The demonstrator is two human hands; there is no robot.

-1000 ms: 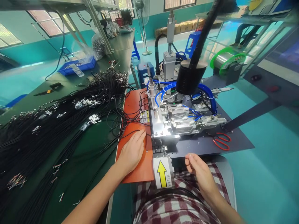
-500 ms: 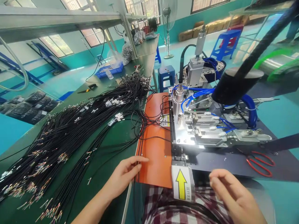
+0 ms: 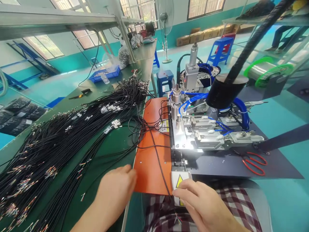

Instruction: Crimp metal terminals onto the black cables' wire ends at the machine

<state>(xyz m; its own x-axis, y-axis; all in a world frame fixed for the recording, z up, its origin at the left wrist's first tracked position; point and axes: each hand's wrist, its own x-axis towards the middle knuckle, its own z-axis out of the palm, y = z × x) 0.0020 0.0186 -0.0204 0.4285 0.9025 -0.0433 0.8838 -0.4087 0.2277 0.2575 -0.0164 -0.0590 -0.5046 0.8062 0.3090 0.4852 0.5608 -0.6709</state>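
I had both hands low at the near edge of the bench. My right hand (image 3: pixel 202 206) pinched 1 black cable (image 3: pixel 158 158) between thumb and forefinger, just in front of the yellow warning label (image 3: pixel 180 182), fingers narrow and closed on the wire. That cable ran from my grip up across the orange mat (image 3: pixel 151 174) toward the metal fixture plate (image 3: pixel 180 140) of the machine. Its stripped end, with coloured cores showing, hung below my hand over my checked lap.

My left hand (image 3: pixel 116 190) lay knuckles-up at the left edge of the mat, fingers curled under; I could not tell whether they held anything.

As I judged it, the work was early for this piece: the cable was picked out and in hand, but it was not seated in the clamps (image 3: pixel 205 129), which looked empty under the blue air hoses (image 3: pixel 193 96). The big heap of black cables (image 3: pixel 60 141) on the green bench (image 3: pixel 116 141) to the left suggested much was left to feed, though I could not sort finished ones from unfinished.

Red-handled scissors (image 3: pixel 254 161) lay on the dark base plate to the right, well apart from both hands. A black extraction hood (image 3: pixel 225 88) hung over the machine's rear.
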